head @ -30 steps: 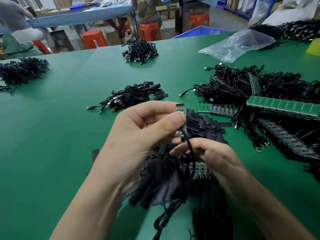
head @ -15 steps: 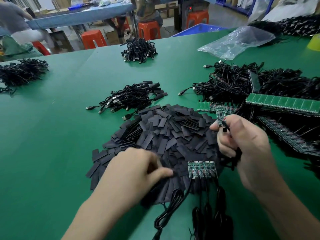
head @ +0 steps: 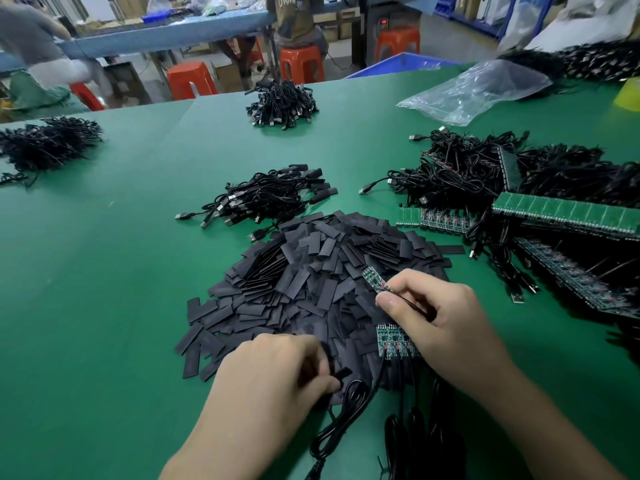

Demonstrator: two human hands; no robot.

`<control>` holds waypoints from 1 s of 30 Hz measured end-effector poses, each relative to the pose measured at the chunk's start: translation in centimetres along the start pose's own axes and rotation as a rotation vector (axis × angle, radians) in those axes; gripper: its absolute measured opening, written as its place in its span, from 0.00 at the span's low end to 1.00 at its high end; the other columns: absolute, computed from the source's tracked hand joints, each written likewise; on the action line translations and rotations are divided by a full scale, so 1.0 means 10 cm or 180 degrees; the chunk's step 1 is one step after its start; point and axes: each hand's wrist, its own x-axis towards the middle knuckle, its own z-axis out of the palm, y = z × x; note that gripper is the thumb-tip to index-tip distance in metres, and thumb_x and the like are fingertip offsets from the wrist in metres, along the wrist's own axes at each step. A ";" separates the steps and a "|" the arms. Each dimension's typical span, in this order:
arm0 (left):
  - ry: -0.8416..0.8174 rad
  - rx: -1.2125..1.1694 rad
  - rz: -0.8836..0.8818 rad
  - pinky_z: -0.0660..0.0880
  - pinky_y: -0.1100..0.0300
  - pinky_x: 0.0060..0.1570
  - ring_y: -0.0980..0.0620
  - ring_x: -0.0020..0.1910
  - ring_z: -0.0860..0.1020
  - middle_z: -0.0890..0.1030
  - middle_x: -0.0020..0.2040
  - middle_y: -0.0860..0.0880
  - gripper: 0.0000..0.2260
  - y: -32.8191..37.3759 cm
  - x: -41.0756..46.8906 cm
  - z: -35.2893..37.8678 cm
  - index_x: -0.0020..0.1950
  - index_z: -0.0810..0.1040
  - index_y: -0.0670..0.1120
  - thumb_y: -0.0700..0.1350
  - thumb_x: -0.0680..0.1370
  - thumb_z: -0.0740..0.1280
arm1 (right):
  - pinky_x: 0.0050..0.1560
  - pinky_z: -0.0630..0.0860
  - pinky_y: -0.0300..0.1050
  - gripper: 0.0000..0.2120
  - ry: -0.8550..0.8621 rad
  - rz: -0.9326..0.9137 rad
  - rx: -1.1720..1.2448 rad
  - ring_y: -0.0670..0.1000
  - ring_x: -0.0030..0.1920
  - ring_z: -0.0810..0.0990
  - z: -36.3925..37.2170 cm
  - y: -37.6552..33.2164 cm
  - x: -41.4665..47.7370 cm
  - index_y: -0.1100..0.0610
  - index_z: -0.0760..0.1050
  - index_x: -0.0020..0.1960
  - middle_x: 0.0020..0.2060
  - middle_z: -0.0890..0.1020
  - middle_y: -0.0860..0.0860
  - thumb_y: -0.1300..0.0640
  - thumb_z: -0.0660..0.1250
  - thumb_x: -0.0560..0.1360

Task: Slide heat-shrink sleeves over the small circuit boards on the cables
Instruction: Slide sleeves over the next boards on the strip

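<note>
At the counter (head: 104, 306), my right grip (head: 440, 317) pinches a board (head: 374, 279) at its cable end, thumb and forefinger clenched on it. That leaves the bare free end jutting up and left over the sleeve heap (head: 311, 271), ready to take a sleeve. My left grip (head: 277, 372) is curled at the heap's near edge, fingers closed on one sleeve (head: 342, 372), apparently picking it out for that board. A strip of boards (head: 393, 341) lies partly under my right grip.

A crumpled clear plastic bag (head: 474, 90) lies on the green surface (head: 104, 271), with orange stools (head: 192, 79) and a blue crate (head: 398, 64) beyond
</note>
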 end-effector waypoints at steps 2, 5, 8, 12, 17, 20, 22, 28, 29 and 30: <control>0.0008 -0.0470 0.0140 0.76 0.64 0.44 0.64 0.40 0.78 0.81 0.38 0.66 0.11 -0.08 0.06 -0.07 0.46 0.77 0.61 0.64 0.72 0.73 | 0.31 0.63 0.40 0.13 -0.0138 0.0063 -0.0042 0.47 0.28 0.66 0.01 0.00 0.00 0.49 0.73 0.42 0.27 0.70 0.49 0.40 0.62 0.78; -0.0116 -0.1574 0.0506 0.74 0.67 0.41 0.63 0.34 0.77 0.82 0.36 0.61 0.07 -0.08 0.23 -0.14 0.43 0.81 0.56 0.54 0.72 0.78 | 0.32 0.64 0.46 0.14 -0.0389 0.0144 0.0142 0.51 0.29 0.67 0.04 -0.02 -0.01 0.49 0.74 0.43 0.28 0.69 0.52 0.39 0.63 0.77; -0.0158 -0.2475 0.0829 0.75 0.67 0.41 0.58 0.35 0.78 0.84 0.36 0.51 0.04 0.01 0.39 -0.10 0.44 0.84 0.50 0.44 0.74 0.78 | 0.31 0.61 0.43 0.13 -0.0496 0.0205 0.0423 0.49 0.29 0.63 0.04 -0.05 -0.02 0.49 0.78 0.43 0.29 0.68 0.56 0.40 0.65 0.76; 0.0247 -0.2915 0.0888 0.77 0.64 0.42 0.55 0.36 0.82 0.85 0.37 0.48 0.04 0.00 0.47 0.11 0.45 0.86 0.48 0.40 0.74 0.77 | 0.32 0.62 0.43 0.10 -0.0477 0.0279 0.0512 0.49 0.29 0.64 0.01 -0.02 -0.01 0.52 0.80 0.41 0.28 0.69 0.59 0.49 0.69 0.79; 0.1448 -0.2159 0.1327 0.76 0.68 0.47 0.58 0.46 0.83 0.85 0.45 0.59 0.07 0.02 0.43 0.31 0.51 0.87 0.52 0.48 0.73 0.78 | 0.30 0.61 0.43 0.11 -0.0125 0.0245 0.0357 0.47 0.28 0.63 0.10 -0.02 -0.02 0.51 0.80 0.39 0.26 0.68 0.56 0.53 0.70 0.80; 0.1770 -0.1706 0.1634 0.78 0.62 0.47 0.59 0.47 0.81 0.83 0.48 0.58 0.11 0.02 0.41 0.38 0.55 0.86 0.51 0.51 0.74 0.78 | 0.30 0.63 0.49 0.12 -0.0034 0.0307 0.0436 0.53 0.28 0.65 0.14 -0.03 -0.03 0.52 0.81 0.41 0.27 0.71 0.58 0.48 0.67 0.79; 0.1895 -0.1524 0.1666 0.79 0.59 0.46 0.59 0.47 0.81 0.83 0.48 0.57 0.10 0.01 0.41 0.40 0.55 0.86 0.49 0.49 0.76 0.77 | 0.31 0.64 0.50 0.12 -0.0079 0.0297 0.0430 0.51 0.28 0.65 0.14 -0.03 -0.03 0.53 0.80 0.41 0.28 0.72 0.58 0.48 0.67 0.80; 0.2056 -0.1841 0.1298 0.77 0.67 0.49 0.59 0.47 0.83 0.85 0.48 0.56 0.07 -0.10 0.45 0.37 0.51 0.88 0.47 0.45 0.74 0.77 | 0.27 0.59 0.38 0.13 -0.0153 0.0242 0.0353 0.42 0.25 0.63 0.01 0.01 0.00 0.52 0.77 0.40 0.24 0.67 0.48 0.50 0.64 0.82; 0.2044 -0.1894 0.1226 0.76 0.68 0.50 0.59 0.47 0.83 0.85 0.47 0.56 0.06 -0.12 0.45 0.36 0.50 0.88 0.47 0.44 0.74 0.78 | 0.27 0.59 0.36 0.13 -0.0214 0.0218 0.0277 0.42 0.25 0.63 0.00 0.02 0.00 0.51 0.76 0.40 0.24 0.67 0.46 0.51 0.64 0.82; 0.2029 -0.1957 0.1164 0.75 0.69 0.50 0.59 0.47 0.83 0.85 0.47 0.56 0.06 -0.13 0.46 0.36 0.49 0.88 0.47 0.44 0.73 0.78 | 0.27 0.59 0.35 0.13 -0.0281 0.0194 0.0183 0.42 0.25 0.63 -0.01 0.03 0.00 0.51 0.76 0.39 0.24 0.67 0.44 0.51 0.64 0.82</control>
